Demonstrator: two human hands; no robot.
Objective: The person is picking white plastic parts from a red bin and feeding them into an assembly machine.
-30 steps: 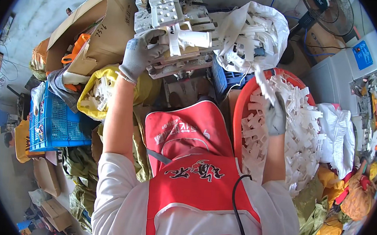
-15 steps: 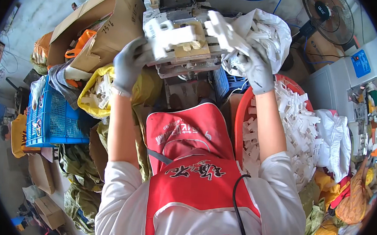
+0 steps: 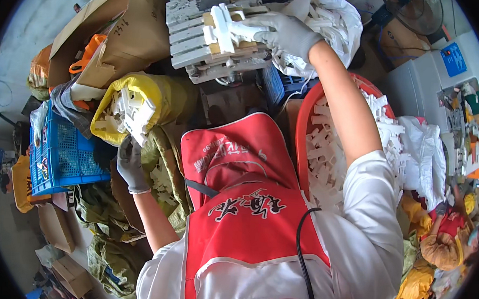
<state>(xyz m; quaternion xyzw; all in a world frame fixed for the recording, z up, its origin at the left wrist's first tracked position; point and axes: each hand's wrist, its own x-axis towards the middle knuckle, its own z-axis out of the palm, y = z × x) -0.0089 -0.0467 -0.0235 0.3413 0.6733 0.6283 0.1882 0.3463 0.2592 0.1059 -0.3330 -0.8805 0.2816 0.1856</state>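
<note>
- Fingers of the gloved right hand (image 3: 289, 35) were bent together around the near end of a white plastic fitting (image 3: 223, 30); those of the gloved left hand (image 3: 131, 167) met the lower end of another white fitting (image 3: 141, 121), though whether they gripped it could not be told.
- Large and red-rimmed, a round tub (image 3: 302, 137) stood at the person's right, heaped with loose white fittings.
- Straight ahead was a metal machine (image 3: 189, 35) with a slatted bed; the right hand's fitting lay over its front, cross-shaped end to the left.
- Smaller, a yellow sack (image 3: 173, 100) gaped at the person's left, white fittings inside, the left hand's one slanting at its mouth.
- Beyond the tub, a white bag (image 3: 351, 38) held more white parts.
- Work looked well under way but unfinished: the sack's pieces were probably done, one fitting was at the machine, and the tub's heap was probably left to do.
</note>
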